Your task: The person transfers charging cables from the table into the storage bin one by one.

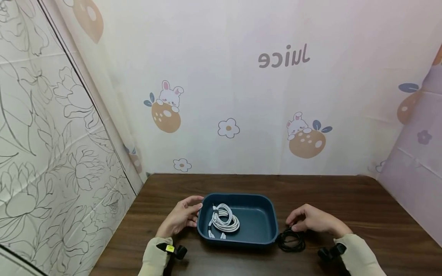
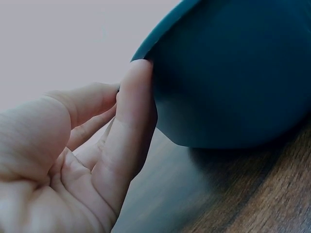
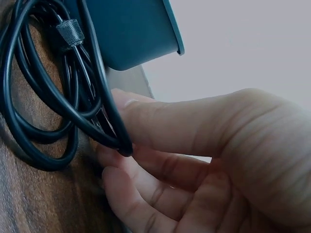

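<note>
A dark teal rectangular bin (image 1: 253, 220) stands on the table, with a coiled white cable (image 1: 224, 219) lying in its left half. At the bin's left side, my left hand (image 1: 181, 215) touches the outer wall near the rim with its fingertips. In the left wrist view, a fingertip (image 2: 138, 82) meets the wall just under the rim. Right of the bin lies a coiled black cable (image 1: 291, 241), bound by a strap (image 3: 70, 33). My right hand (image 1: 315, 220) pinches the edge of this coil between thumb and fingers, clearest in the right wrist view.
The dark wooden table (image 1: 331, 188) reaches back to a printed curtain (image 1: 228, 84). Another patterned curtain (image 1: 69, 134) hangs along the left side, and a lilac one (image 1: 421, 165) along the right. A wrist camera (image 1: 331, 252) sits at the right sleeve.
</note>
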Tool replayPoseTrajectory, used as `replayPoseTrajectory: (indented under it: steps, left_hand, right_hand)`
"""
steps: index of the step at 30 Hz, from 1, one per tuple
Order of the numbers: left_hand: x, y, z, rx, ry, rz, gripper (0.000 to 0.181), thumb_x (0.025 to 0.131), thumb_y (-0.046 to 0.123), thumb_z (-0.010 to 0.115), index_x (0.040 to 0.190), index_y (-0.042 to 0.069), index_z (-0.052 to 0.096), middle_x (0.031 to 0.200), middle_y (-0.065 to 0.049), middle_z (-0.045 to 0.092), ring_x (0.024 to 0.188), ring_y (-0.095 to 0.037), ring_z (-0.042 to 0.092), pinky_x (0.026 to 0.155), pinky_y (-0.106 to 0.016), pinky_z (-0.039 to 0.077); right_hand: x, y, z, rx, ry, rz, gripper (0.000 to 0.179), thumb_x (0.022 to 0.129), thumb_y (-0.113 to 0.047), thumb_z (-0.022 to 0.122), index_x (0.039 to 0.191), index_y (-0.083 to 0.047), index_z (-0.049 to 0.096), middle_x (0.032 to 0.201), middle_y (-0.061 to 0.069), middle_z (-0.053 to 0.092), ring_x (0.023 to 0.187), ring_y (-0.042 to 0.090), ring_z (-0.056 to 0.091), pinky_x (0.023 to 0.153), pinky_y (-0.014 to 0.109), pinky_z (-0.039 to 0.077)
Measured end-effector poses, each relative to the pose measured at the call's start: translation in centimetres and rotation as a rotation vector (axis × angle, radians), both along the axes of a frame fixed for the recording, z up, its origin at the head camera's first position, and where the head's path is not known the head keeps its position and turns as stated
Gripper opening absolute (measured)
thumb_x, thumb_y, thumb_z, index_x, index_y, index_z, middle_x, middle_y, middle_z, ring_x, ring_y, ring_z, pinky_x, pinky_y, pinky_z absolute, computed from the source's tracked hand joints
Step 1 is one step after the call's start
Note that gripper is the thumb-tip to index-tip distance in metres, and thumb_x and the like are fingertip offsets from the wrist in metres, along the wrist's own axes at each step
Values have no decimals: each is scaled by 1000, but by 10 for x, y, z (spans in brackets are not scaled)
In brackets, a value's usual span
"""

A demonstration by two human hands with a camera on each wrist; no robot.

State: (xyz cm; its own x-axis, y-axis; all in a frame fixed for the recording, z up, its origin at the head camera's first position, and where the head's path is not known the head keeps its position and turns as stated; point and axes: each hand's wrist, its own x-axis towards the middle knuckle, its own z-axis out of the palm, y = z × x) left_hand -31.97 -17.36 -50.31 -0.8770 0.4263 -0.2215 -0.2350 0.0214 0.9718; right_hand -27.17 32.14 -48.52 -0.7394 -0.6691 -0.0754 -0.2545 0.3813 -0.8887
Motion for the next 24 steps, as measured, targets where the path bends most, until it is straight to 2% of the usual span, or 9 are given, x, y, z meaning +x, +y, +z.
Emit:
replayPoseTrajectory:
  steps: [9, 24]
  left_hand:
    - [-1, 0, -1, -1, -4, 0, 48, 102, 28, 66, 146, 15, 51, 83, -4, 64, 62, -12, 65, 56, -27, 60]
    - [0, 0, 0, 2, 1, 1, 48, 103, 28, 66, 146, 15, 52, 82, -4, 64, 61, -12, 65, 56, -26, 60]
  right_hand:
    - [-1, -1, 0, 52, 49, -15, 18, 96, -12, 71, 108, 0, 78, 104, 8, 78, 88, 8, 71, 73, 24, 59]
    - [-1, -3, 0, 30, 129, 19, 16, 97, -12, 70, 104, 0, 78, 101, 7, 79, 89, 7, 71, 73, 24, 59]
